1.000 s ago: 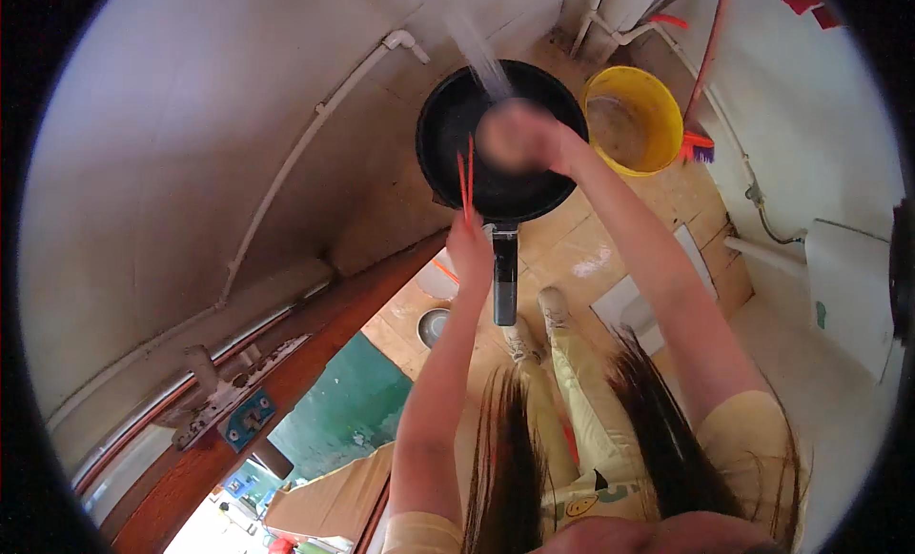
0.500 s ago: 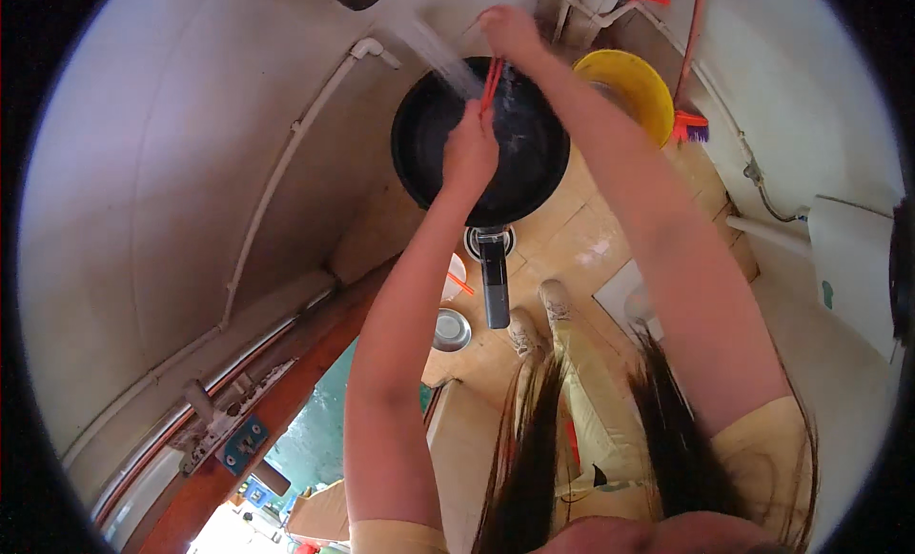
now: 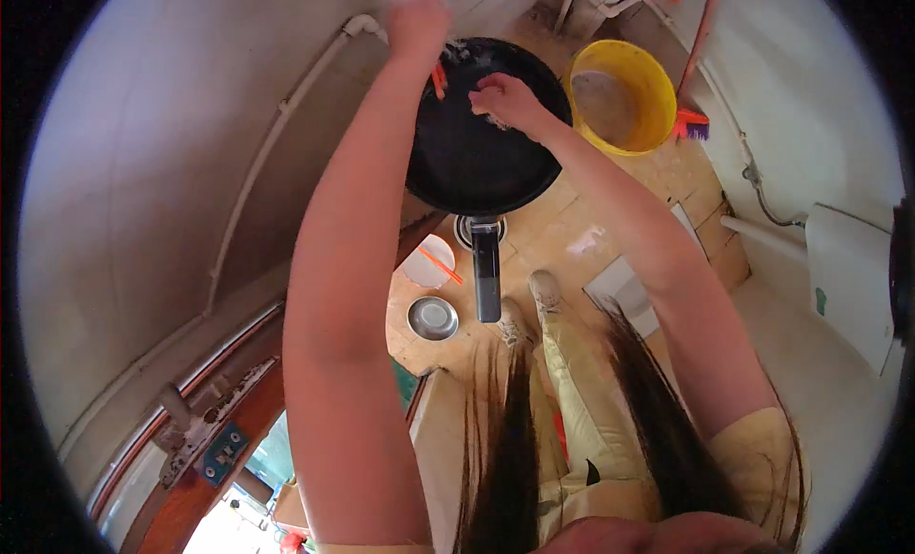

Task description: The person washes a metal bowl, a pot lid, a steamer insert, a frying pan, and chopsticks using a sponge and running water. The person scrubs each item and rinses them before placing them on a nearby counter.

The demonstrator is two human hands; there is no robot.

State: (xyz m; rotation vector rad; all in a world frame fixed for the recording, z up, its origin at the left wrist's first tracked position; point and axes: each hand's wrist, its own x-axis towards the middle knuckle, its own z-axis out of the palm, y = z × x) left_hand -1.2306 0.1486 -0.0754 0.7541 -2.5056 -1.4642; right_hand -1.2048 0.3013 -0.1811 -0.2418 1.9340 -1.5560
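Note:
My left hand, blurred by motion, is closed around red chopsticks above the far left rim of a black frying pan. Splashing water shows around that hand. My right hand hangs over the pan, fingers curled together and wet; what they hold, if anything, is hidden. Neither hand grips the pan's black handle, which points toward me. The support under the pan is mostly hidden; a round metal ring shows beneath the handle.
A yellow bucket stands right of the pan, beside a broom with red and purple bristles. On the tiled floor are a metal bowl and a white tub with an orange stick. A white pipe runs along the left wall.
My left hand has moved up and left with the chopsticks. My right hand has let go of their far end and come down over the pan. The water stream is now mostly hidden.

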